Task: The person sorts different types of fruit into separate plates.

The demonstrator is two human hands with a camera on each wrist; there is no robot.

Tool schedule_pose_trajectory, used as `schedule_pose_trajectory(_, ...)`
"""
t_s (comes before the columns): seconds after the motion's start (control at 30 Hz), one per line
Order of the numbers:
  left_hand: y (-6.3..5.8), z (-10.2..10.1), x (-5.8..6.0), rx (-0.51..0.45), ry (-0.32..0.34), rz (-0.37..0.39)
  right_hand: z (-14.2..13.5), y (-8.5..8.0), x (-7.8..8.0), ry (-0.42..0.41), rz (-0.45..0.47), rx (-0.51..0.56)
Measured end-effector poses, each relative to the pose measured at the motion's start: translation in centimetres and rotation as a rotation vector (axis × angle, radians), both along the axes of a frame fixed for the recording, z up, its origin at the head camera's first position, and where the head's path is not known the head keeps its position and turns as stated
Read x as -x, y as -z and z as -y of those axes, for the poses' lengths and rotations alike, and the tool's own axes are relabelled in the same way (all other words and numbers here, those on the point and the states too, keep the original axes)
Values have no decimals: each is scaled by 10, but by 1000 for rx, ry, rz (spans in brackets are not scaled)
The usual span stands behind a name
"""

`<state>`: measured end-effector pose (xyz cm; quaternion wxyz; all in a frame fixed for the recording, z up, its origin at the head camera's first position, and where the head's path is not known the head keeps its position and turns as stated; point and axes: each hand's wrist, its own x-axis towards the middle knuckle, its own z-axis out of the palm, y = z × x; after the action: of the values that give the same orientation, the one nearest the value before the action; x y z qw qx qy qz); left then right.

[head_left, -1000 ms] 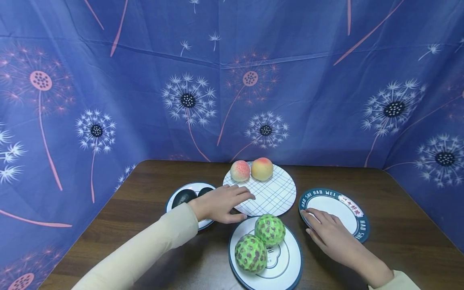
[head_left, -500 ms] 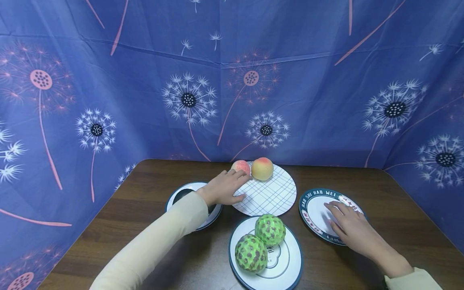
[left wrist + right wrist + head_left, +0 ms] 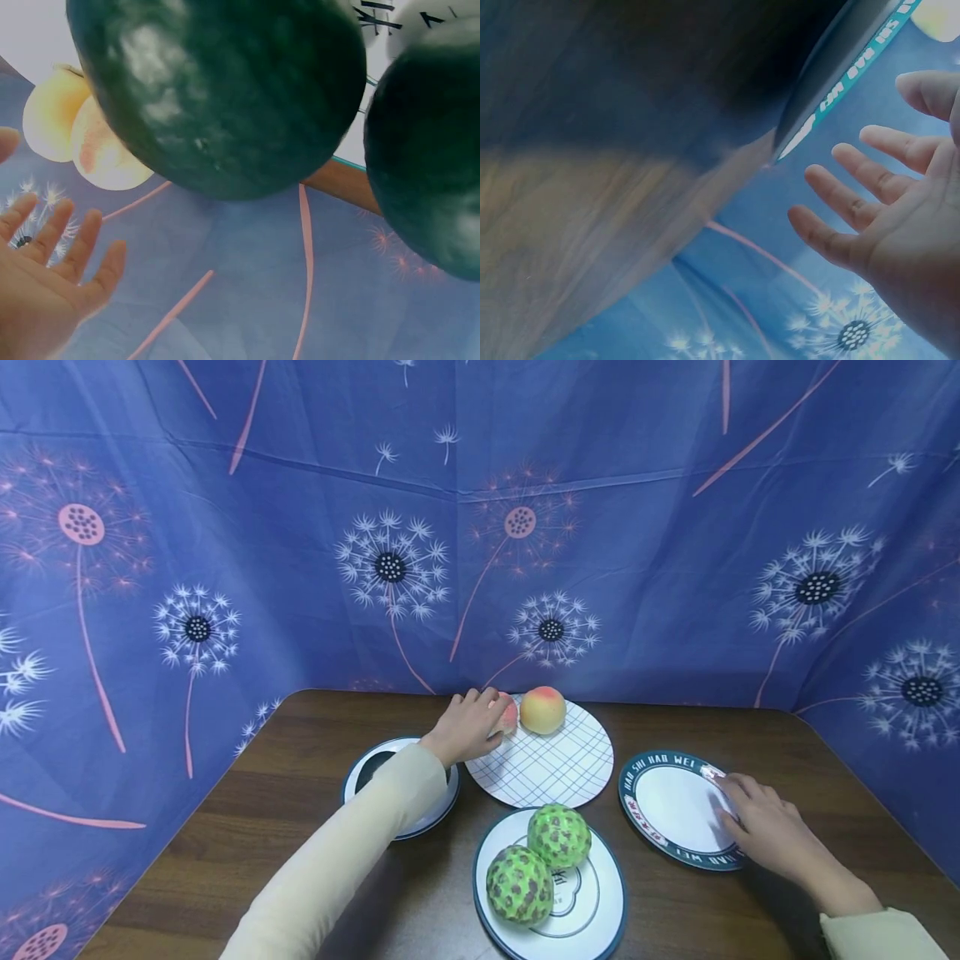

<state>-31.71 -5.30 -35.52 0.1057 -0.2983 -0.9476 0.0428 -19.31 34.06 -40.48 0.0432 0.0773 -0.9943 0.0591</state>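
Observation:
My left hand (image 3: 468, 724) reaches over the far plate, its fingers overlapping the left side of a pink peach (image 3: 507, 716) in the head view. Beside that sits a yellow-red peach (image 3: 543, 709). Both peaches are on a white checked plate (image 3: 562, 768). Seen from the left wrist, the fingers are spread and stand apart from the peaches, behind two large, glossy dark green fruits (image 3: 225, 97). My right hand (image 3: 768, 827) hovers at the right rim of a white plate with a lettered teal rim (image 3: 645, 831). The right wrist view shows its fingers extended, holding nothing.
Two green, brown-spotted bumpy fruits, the nearer one (image 3: 520, 885) and the farther one (image 3: 558, 836), lie on a front plate (image 3: 600, 918). My left sleeve mostly hides the left plate (image 3: 442, 810). A blue dandelion-print cloth (image 3: 637, 568) hangs behind the table.
My left hand has moved away from me, from over the left plate's right side to the pink peach. My right hand has slid rightward from the teal-rimmed plate's left edge to its right edge.

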Motion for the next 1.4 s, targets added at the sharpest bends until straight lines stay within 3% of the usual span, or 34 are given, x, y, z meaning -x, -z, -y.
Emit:
schedule_pose_trajectory(0.33, 0, -10, 11, -20, -146, 27, -18, 4, 6, 50, 65, -7)
schedule_pose_trajectory(0.97, 18, -27, 26, -24, -256, 91, -27, 14, 8, 69, 111, -24)
schedule_pose_trajectory(1.4, 26, -29, 27, 4, -293, 119, -30, 20, 9, 83, 132, -26)
